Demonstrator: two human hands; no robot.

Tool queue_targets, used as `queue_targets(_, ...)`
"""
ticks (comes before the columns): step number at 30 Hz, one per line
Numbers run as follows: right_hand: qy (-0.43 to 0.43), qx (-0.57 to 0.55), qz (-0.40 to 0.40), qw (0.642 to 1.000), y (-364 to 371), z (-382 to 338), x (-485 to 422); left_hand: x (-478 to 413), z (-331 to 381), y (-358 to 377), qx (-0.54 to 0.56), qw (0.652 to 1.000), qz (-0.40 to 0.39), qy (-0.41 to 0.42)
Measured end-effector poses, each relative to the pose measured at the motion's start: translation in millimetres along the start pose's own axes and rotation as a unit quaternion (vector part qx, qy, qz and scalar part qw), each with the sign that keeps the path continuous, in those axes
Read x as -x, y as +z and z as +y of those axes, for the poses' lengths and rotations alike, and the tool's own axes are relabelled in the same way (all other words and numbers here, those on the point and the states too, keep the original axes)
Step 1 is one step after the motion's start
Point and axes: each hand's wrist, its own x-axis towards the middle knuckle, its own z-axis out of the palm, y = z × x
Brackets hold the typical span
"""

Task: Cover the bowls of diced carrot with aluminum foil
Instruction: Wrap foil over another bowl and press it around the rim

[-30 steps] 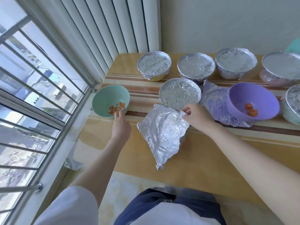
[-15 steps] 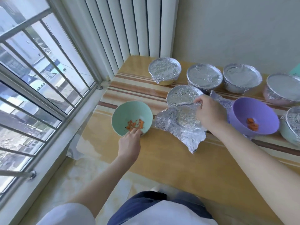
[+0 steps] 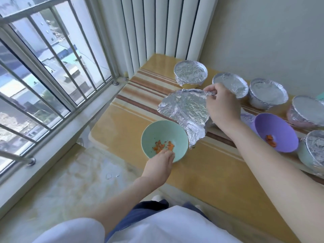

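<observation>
Foil going over a bowl of diced carrot at a window-side table

We are hooking our left hand's (image 3: 160, 159) fingers over the near rim of the mint-green bowl (image 3: 157, 132), and our right hand (image 3: 222, 106) is pinching the far edge of a crumpled aluminum foil sheet (image 3: 185, 109), holding it tilted above the striped table (image 3: 210, 172), its lower corner hanging at the bowl's right rim. Diced carrot (image 3: 163, 146) is lying uncovered in the bowl, just past our fingertips. To the right, an open purple bowl (image 3: 273, 127) is holding more carrot (image 3: 270, 140), while foil-covered bowls (image 3: 190, 71) are lining the wall side.
</observation>
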Motion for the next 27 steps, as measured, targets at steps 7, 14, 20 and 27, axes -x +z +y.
queue_targets(7,0.09,-0.213,-0.03,0.972,7.7,-1.4,6.1,-5.8,-6.5,-29.0,0.317,0.922,0.139,-0.175)
queue_targets(14,0.148,-0.363,-0.034,0.919,-3.5,0.4,14.4,-13.6,-8.6,-36.7,0.399,0.889,0.13,-0.184)
queue_targets(20,0.177,-0.401,-0.108,0.892,7.3,0.8,23.8,-38.1,-13.9,-46.3,0.474,0.855,0.102,-0.183)
queue_targets(27,0.179,-0.2,-0.203,0.942,50.8,43.9,31.3,-37.9,-32.3,-54.1,0.3,0.913,0.246,-0.128)
